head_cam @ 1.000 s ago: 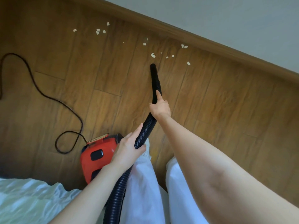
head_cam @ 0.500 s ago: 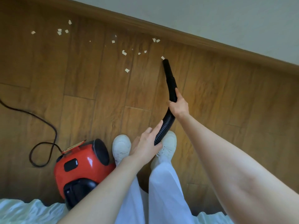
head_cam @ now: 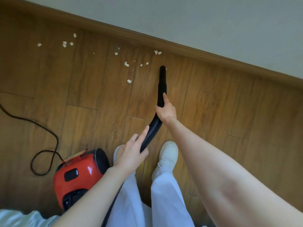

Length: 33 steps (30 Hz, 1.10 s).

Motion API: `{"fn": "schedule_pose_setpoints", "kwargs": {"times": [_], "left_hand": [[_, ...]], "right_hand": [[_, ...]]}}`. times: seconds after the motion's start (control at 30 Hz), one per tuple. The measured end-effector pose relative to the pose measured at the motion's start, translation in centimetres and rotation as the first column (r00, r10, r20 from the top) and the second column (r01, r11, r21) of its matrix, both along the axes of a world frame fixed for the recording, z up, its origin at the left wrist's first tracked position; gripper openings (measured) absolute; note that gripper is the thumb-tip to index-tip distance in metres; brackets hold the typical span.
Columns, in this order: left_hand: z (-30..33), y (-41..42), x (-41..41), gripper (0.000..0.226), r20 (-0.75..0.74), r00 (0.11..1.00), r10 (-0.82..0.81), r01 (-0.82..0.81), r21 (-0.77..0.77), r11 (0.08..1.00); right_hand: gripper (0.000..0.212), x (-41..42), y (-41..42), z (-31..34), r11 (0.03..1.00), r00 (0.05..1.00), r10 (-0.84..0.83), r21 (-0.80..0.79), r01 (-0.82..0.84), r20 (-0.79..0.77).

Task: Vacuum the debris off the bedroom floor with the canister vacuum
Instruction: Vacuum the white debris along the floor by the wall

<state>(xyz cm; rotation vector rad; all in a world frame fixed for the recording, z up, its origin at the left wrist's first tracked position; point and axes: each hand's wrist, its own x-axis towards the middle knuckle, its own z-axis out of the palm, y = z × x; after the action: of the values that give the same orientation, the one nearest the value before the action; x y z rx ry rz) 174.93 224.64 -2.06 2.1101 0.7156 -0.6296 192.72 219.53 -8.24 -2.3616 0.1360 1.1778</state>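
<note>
A red canister vacuum [head_cam: 77, 176] stands on the wood floor at my lower left. Its black ribbed hose [head_cam: 151, 131] curves up to a black nozzle [head_cam: 162, 74] whose tip rests on the floor near the baseboard. My right hand [head_cam: 166, 111] grips the hose just behind the nozzle, index finger stretched along it. My left hand [head_cam: 133, 153] holds the hose lower down. Several pale paper scraps [head_cam: 126, 64] lie scattered left of the nozzle tip, with two more scraps [head_cam: 157, 52] by the baseboard and a tiny bit touching the tip.
A brown baseboard [head_cam: 180, 46] runs diagonally under a white wall. The vacuum's black power cord [head_cam: 49, 145] loops on the floor at left. My white shoes [head_cam: 168, 154] and white trousers stand just below the hose. Pale bedding [head_cam: 19, 218] fills the lower left corner.
The nozzle swung from the middle of the scraps to their right end. The scrap that lay near the tip is almost gone. The view shifted, and both hands kept their grip.
</note>
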Motion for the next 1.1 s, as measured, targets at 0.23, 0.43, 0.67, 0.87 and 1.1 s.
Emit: {"fn": "schedule_pose_setpoints", "kwargs": {"times": [0.23,0.43,0.67,0.87,1.1], "left_hand": [[0.6,6.6,-3.8,0.078,-0.035,0.986,0.162,-0.161,0.035,0.986],[0.5,10.8,-6.7,0.079,0.02,0.937,0.35,-0.35,0.018,0.936],[-1.1,15.7,-9.2,0.08,0.127,0.833,0.538,-0.535,-0.06,0.843],[-1.8,19.7,-10.0,0.078,0.2,0.744,0.637,-0.636,-0.076,0.768],[-1.7,19.3,-9.9,0.078,0.192,0.738,0.647,-0.645,-0.083,0.76]], "right_hand": [[0.073,-3.5,9.5,-0.1,0.989,0.988,0.149,0.028,-0.148,-0.039],[0.072,-6.4,16.9,-0.6,0.944,0.945,0.326,0.054,-0.325,-0.024],[0.072,-9.2,24.8,-1.2,0.885,0.889,0.458,0.095,-0.455,-0.013],[0.073,-10.3,30.8,-1.3,0.832,0.841,0.541,0.151,-0.534,-0.011],[0.072,-10.4,31.1,-1.4,0.81,0.815,0.579,0.12,-0.573,-0.015]]}}
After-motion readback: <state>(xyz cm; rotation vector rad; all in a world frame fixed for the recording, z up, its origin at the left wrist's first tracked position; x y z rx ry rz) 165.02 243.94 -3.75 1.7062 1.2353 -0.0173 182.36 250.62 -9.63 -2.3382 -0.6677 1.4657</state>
